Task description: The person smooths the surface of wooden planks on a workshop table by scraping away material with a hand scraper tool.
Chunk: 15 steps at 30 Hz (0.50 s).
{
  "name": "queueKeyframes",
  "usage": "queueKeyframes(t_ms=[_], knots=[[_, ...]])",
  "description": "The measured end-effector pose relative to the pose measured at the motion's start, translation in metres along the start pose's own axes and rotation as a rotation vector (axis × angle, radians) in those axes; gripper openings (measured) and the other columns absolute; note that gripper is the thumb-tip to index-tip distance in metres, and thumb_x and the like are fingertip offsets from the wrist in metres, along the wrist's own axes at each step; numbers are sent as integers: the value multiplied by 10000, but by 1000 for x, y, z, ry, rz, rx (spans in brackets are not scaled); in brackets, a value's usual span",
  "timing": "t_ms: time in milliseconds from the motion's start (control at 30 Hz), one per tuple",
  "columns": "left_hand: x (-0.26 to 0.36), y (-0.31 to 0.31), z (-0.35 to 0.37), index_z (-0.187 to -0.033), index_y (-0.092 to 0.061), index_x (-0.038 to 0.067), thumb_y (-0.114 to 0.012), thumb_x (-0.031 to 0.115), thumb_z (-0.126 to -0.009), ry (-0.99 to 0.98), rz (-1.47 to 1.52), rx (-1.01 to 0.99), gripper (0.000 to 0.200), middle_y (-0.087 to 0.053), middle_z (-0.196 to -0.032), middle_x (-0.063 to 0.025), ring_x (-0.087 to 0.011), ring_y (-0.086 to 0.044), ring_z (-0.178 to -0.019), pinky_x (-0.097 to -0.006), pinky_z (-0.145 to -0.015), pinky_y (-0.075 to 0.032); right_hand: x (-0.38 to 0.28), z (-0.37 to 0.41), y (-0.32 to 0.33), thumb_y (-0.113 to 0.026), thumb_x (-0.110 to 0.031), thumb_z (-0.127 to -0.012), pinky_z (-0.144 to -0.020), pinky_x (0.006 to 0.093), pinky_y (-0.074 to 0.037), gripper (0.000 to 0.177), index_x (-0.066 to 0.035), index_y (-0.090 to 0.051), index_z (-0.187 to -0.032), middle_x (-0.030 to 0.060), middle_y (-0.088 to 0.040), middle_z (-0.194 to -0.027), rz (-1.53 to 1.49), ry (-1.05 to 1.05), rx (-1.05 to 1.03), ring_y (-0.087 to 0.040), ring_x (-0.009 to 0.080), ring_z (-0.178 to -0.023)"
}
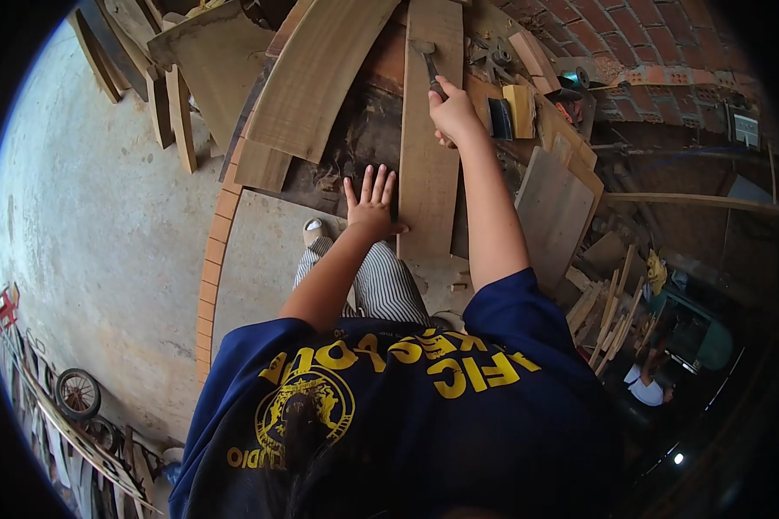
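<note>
My right hand (455, 114) is closed around the dark handle of a hammer (428, 62), whose head is over the far part of a long wooden plank (430, 164). The plank runs lengthwise away from me on a dark, worn work surface (355, 130). My left hand (372, 204) is open, fingers spread, at the near side of the surface. Its thumb reaches toward the plank's left edge; whether it touches is hard to tell. Left of that lies a wide curved-looking board (316, 78), overlapping a shorter wood piece (263, 164).
A yellowish wood block (519, 111) and a grey-brown panel (552, 208) lie at right, before a brick wall (632, 35). Boards (212, 65) lean at upper left. A wheel (78, 394) stands at lower left. Another person (647, 386) is far right.
</note>
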<state>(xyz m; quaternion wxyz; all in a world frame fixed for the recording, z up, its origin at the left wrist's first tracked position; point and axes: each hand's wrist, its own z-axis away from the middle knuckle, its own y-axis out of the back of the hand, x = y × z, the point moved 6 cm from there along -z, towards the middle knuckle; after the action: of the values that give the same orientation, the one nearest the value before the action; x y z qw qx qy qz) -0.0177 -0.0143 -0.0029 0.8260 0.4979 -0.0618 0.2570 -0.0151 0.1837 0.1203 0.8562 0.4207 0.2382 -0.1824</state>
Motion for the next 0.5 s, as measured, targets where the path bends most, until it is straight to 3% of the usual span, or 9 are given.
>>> queueKeyframes(t_ms=[100, 167, 200, 233, 400, 500], knots=[[2, -3, -2, -1513, 3, 149, -726, 711, -524, -7, 25, 98, 1351, 41, -1585, -41, -270, 84, -1451, -665, -1070, 55, 6, -3, -3, -486, -229, -934, -440, 369, -509, 475, -181, -417, -1401, 148, -677, -843, 41, 59, 5, -623, 251, -526], [4, 10, 3, -1512, 14, 151, -750, 701, -499, 26, -36, -107, 1383, 50, -1584, -43, -275, 84, -1450, -663, -1071, 55, 19, 8, -18, -484, -238, -932, -487, 397, -556, 486, -194, -401, -1409, 181, -675, -998, 51, 32, 69, -677, 316, -670], [6, 15, 6, -1511, 17, 149, -773, 687, -474, 29, -48, -139, 1410, 51, -1583, -46, -280, 82, -1450, -663, -1072, 53, 24, 16, -24, -481, -243, -929, -537, 416, -587, 489, -203, -398, -1410, 206, -629, -1139, 60, 19, 61, -682, 358, -814], [5, 18, 5, -1511, 17, 149, -773, 687, -474, 34, -40, -133, 1410, 51, -1583, -46, -280, 82, -1450, -663, -1072, 53, 25, 23, -29, -481, -244, -928, -544, 408, -591, 491, -196, -398, -1409, 207, -611, -1177, 59, -9, 57, -677, 356, -862], [6, 16, 6, -1510, 16, 147, -790, 664, -465, 30, -55, -128, 1418, 41, -1583, -46, -284, 75, -1450, -667, -1074, 44, 8, -9, -23, -472, -248, -928, -504, 386, -561, 489, -160, -403, -1404, 206, -666, -1008, 4, 56, 70, -680, 299, -656], [5, 11, 5, -1507, 21, 116, -783, 677, -451, -3, -36, -114, 1440, 54, -1580, -82, -318, 94, -1444, -700, -1049, 45, -9, -28, -18, -470, -231, -925, -489, 385, -551, 488, -151, -405, -1402, 209, -661, -1031, 30, 66, 72, -684, 298, -668]])
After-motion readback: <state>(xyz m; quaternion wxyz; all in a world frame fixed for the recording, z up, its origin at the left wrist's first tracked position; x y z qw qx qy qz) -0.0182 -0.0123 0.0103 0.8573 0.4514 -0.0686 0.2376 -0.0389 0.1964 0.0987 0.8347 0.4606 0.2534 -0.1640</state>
